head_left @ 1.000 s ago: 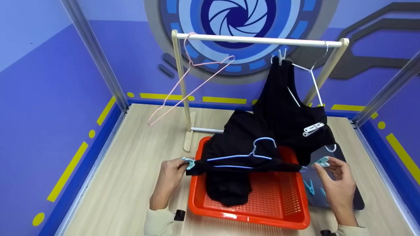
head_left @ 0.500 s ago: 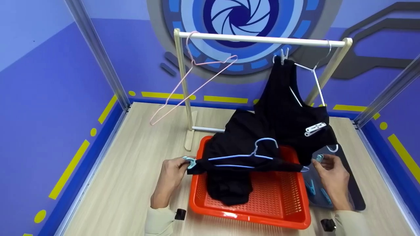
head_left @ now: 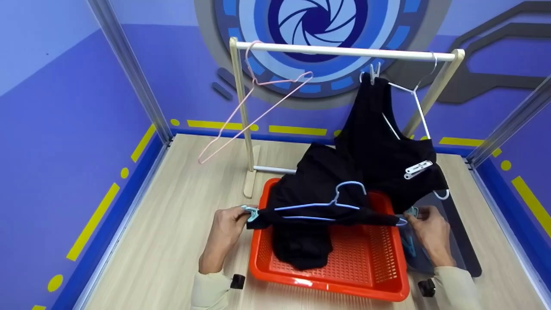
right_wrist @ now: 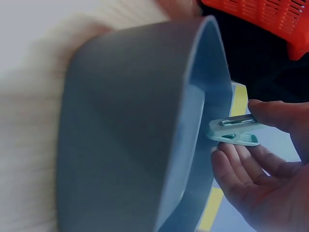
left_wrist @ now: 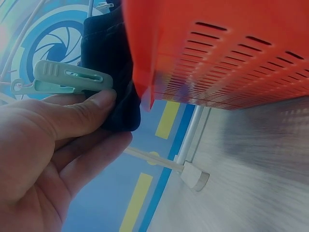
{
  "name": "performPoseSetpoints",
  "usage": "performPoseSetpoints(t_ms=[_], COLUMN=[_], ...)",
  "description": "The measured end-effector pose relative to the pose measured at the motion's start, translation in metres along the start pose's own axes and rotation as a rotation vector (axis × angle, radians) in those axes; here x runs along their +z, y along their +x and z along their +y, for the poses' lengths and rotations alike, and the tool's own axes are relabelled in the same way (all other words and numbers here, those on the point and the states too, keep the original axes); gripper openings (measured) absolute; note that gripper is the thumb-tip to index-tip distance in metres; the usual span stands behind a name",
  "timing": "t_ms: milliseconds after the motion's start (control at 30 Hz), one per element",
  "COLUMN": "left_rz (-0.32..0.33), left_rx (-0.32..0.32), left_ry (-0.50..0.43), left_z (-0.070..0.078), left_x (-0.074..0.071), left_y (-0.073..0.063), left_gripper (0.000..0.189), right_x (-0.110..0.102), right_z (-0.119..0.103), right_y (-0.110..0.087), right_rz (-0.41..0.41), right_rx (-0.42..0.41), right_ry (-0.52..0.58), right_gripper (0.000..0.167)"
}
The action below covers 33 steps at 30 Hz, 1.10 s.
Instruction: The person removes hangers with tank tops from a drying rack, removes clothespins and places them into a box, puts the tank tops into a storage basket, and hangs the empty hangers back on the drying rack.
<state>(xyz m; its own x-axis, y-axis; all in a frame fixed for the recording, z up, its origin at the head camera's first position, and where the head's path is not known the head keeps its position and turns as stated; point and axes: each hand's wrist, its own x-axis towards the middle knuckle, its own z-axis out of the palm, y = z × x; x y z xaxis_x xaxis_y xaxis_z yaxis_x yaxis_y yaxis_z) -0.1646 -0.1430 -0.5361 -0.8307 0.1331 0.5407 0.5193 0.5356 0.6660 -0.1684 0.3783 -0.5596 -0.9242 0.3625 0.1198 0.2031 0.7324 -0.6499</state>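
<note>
In the head view, the right hand covers most of the pale teal plastic clothespin in its fingers. That hand, the perforated red plastic basket and black cloth hide part of the dark grey plastic bin at right, so the clothespins inside cannot be counted. Limp black fabric conceals parts of both arms of the light blue wire hanger; its border with the black garment behind is lost, dark against dark. That garment masks the lower foot of the wooden rack's right post. Both cream sleeves are cut off at the near edge. In the right wrist view, a pale area is too blurred to identify.
</note>
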Motion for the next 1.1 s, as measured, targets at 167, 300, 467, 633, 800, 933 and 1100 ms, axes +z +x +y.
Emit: performPoseSetpoints(t_ms=[167, 300, 467, 633, 800, 933, 1100], left_rz=[0.004, 0.006, 0.005, 0.011, 0.017, 0.015, 0.002], left_rx=[-0.002, 0.004, 0.013, 0.017, 0.025, 0.009, 0.0], left_ry=[0.004, 0.009, 0.019, 0.017, 0.018, 0.013, 0.01], left_z=[0.0, 0.0, 0.0, 0.0, 0.0, 0.0, -0.001], left_x=[0.0, 0.001, 0.002, 0.002, 0.003, 0.002, 0.002], left_y=[0.0, 0.0, 0.0, 0.0, -0.001, -0.002, -0.001], left_gripper=[0.023, 0.025, 0.025, 0.025, 0.024, 0.024, 0.025], right_x=[0.003, 0.007, 0.01, 0.012, 0.015, 0.019, 0.022], right_z=[0.005, 0.009, 0.014, 0.015, 0.012, 0.011, 0.011], right_y=[0.003, 0.008, 0.014, 0.022, 0.024, 0.022, 0.021], right_rz=[-0.033, -0.087, -0.136, -0.195, -0.197, -0.178, -0.175], right_rx=[0.002, 0.014, -0.008, -0.021, -0.038, -0.06, -0.069], right_ry=[-0.029, -0.048, -0.069, -0.103, -0.125, -0.149, -0.177], right_gripper=[0.036, 0.034, 0.035, 0.035, 0.024, 0.022, 0.025])
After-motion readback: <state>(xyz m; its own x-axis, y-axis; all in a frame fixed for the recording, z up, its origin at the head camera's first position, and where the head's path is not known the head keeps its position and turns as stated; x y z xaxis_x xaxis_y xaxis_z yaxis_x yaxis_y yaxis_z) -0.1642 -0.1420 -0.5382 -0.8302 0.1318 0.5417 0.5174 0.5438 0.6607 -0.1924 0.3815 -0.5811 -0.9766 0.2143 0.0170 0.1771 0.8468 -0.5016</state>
